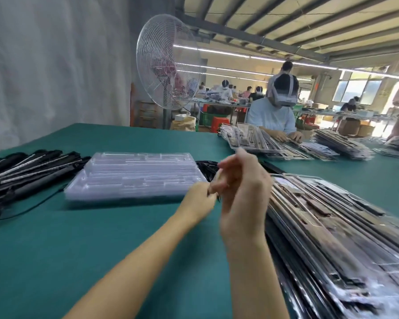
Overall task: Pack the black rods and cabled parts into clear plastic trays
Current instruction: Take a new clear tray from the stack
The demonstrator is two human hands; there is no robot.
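Note:
My left hand (199, 200) and my right hand (242, 194) meet above the green table (101, 238), just right of a stack of empty clear trays (134, 176). Their fingertips pinch a thin black part (219, 199) between them; only a short dark tip shows and the frame is blurred. A pile of black rods (25, 171) lies at the far left. A tangle of black cabled parts (205, 166) sits behind my hands, partly hidden. To my right spreads a stack of filled clear trays (332, 226).
Across the table a person (274, 113) in a headset works over more filled trays (263, 141). A large standing fan (166, 63) is beyond the table's far edge. A loose black cable (28, 209) runs along the table at the left.

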